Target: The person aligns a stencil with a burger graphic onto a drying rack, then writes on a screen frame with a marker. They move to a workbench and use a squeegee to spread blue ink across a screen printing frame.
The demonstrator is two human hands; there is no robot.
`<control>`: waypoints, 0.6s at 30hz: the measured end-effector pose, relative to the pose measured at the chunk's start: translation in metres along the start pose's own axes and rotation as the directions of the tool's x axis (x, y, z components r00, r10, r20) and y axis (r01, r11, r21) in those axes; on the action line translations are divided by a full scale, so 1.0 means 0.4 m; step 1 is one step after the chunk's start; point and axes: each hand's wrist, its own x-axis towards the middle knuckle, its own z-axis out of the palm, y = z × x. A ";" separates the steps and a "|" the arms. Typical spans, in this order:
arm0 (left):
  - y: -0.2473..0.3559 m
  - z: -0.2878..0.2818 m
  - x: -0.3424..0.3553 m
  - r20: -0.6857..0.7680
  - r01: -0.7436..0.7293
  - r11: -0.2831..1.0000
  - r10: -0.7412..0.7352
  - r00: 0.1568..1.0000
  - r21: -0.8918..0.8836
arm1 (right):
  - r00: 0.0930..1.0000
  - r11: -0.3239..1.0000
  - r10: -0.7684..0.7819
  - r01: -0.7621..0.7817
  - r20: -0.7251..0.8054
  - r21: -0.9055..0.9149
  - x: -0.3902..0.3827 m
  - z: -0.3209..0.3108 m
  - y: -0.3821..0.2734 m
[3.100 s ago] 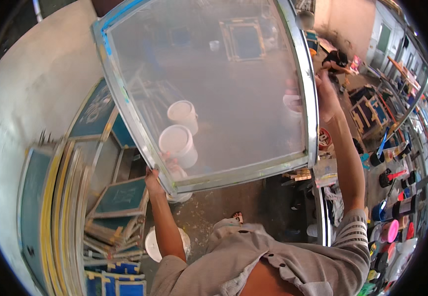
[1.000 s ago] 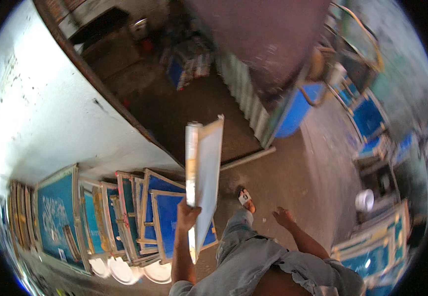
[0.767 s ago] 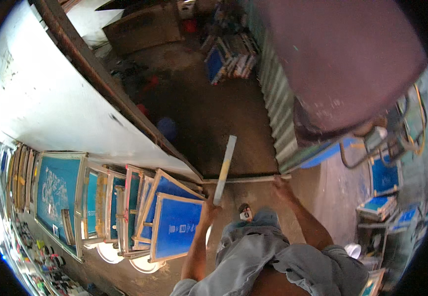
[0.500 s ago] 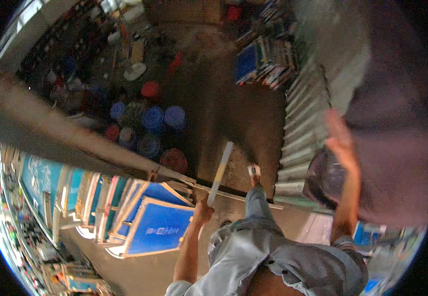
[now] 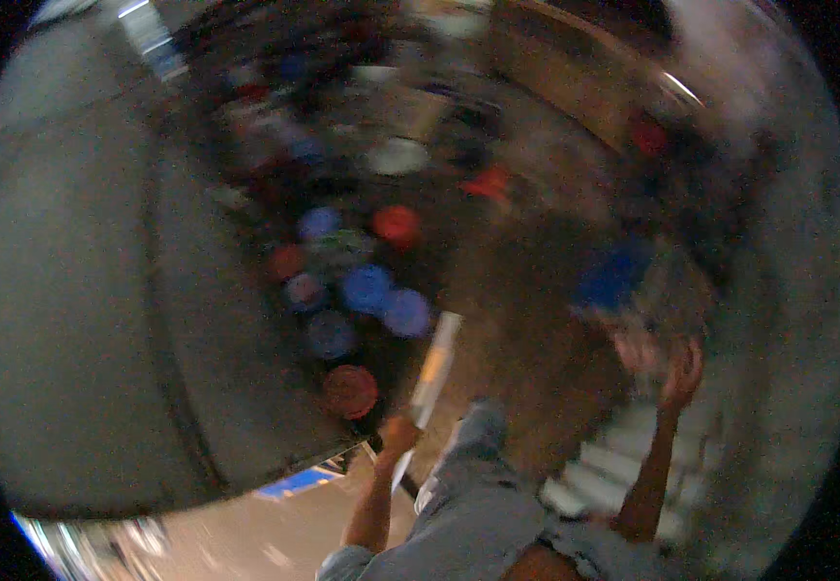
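Observation:
My left hand [image 5: 399, 435] is closed around a long, flat, pale bar [image 5: 430, 380] with a yellow-orange stretch along its middle. The bar slants up and away from my fist, and a short piece shows below it. What kind of tool it is, I cannot tell. My right hand [image 5: 681, 376] is raised out to the right with its fingers up and loosely apart, blurred by motion. Nothing shows in it. Behind it in the view are pale ribbed metal sheeting [image 5: 613, 460] and a blurred stack with a blue panel [image 5: 615, 276].
Several round blue and red containers, among them a blue one [image 5: 366, 288] and a dark red one [image 5: 350, 391], stand left of the bar. A large grey panel [image 5: 61, 290] fills the left. Brown floor [image 5: 526, 320] lies ahead of my leg [image 5: 478, 431]. A blue board [image 5: 296, 482] shows low left.
I have stepped forward through the doorway and the view has turned. The blue framed boards have mostly left view; the containers look nearer. My left hand still grips the bar.

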 end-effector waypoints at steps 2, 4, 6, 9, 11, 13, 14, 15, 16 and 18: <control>0.044 0.077 0.093 -0.188 0.011 0.994 -0.032 0.982 -0.111 | 0.948 0.996 -0.072 0.053 0.311 0.069 0.199 0.174 -0.027; 0.175 0.058 0.154 -0.181 -0.014 0.976 -0.026 0.983 -0.216 | 0.844 0.992 -0.122 0.110 0.521 0.055 0.323 0.294 -0.064; 0.361 0.024 0.244 -0.258 -0.029 0.916 -0.082 0.963 -0.400 | 0.692 0.971 -0.218 0.228 0.688 0.078 0.432 0.380 -0.131; 0.762 0.090 0.257 -0.217 -0.083 0.868 -0.029 0.976 -0.489 | 0.491 0.931 -0.274 0.349 0.827 0.101 0.552 0.296 -0.040; 0.928 0.106 0.293 -0.248 -0.069 0.872 -0.061 0.967 -0.484 | 0.387 0.911 -0.306 0.385 0.870 0.149 0.638 0.218 -0.003; 1.026 0.117 0.383 -0.285 -0.072 0.875 -0.078 0.955 -0.479 | 0.278 0.910 -0.280 0.382 0.919 0.161 0.751 0.173 0.012; 1.047 0.110 0.433 -0.297 -0.071 0.873 -0.087 0.951 -0.482 | 0.239 0.916 -0.244 0.375 0.940 0.143 0.816 0.164 0.020; 1.059 -0.023 0.512 -0.373 -0.121 0.899 -0.050 0.927 -0.422 | 0.225 0.899 -0.263 0.409 0.938 0.154 0.895 0.156 -0.065; 1.062 -0.127 0.552 -0.393 -0.140 0.914 -0.023 0.919 -0.381 | 0.245 0.917 -0.214 0.383 0.946 0.108 0.941 0.146 -0.106; 1.144 -0.235 0.631 -0.248 -0.036 0.912 -0.073 0.966 -0.408 | 0.296 0.942 -0.078 0.334 0.952 -0.026 1.086 0.093 -0.051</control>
